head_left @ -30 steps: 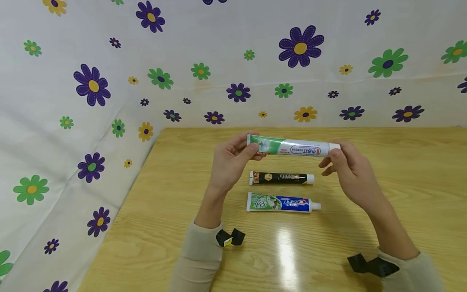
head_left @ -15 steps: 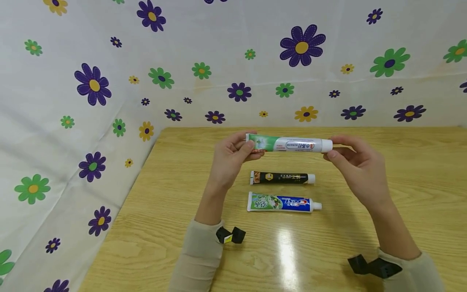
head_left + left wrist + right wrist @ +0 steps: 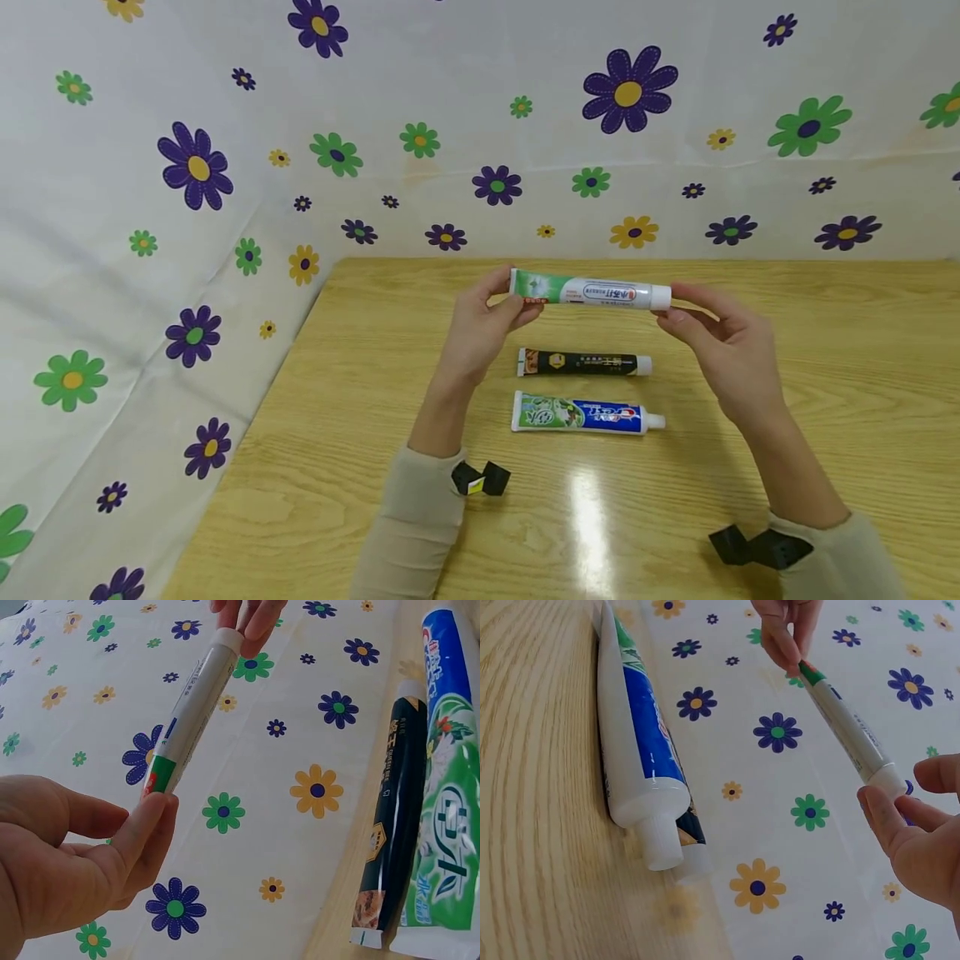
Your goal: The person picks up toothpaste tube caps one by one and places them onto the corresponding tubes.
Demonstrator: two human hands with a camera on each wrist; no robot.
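Observation:
A green-and-white toothpaste tube (image 3: 585,290) is held level above the table in the head view, its white cap (image 3: 661,297) to the right. My left hand (image 3: 480,329) pinches its flat crimped end, thumb in front. At the other end, the thumb and fingers of my right hand (image 3: 731,354) are around the cap; the right wrist view shows fingertips (image 3: 877,806) against it. Below on the table lie a black toothpaste tube (image 3: 585,363) and a blue-and-green toothpaste tube (image 3: 581,413), side by side, both caps pointing right.
The wooden table (image 3: 360,375) meets a white flower-patterned cloth (image 3: 405,83) at the back and left. Black devices (image 3: 761,547) are strapped to both sleeves.
The right hand has shifted from lying along the cap's front to its end, with its fingers drawn behind. The tube has risen and tilted slightly. The two tubes on the table stay put.

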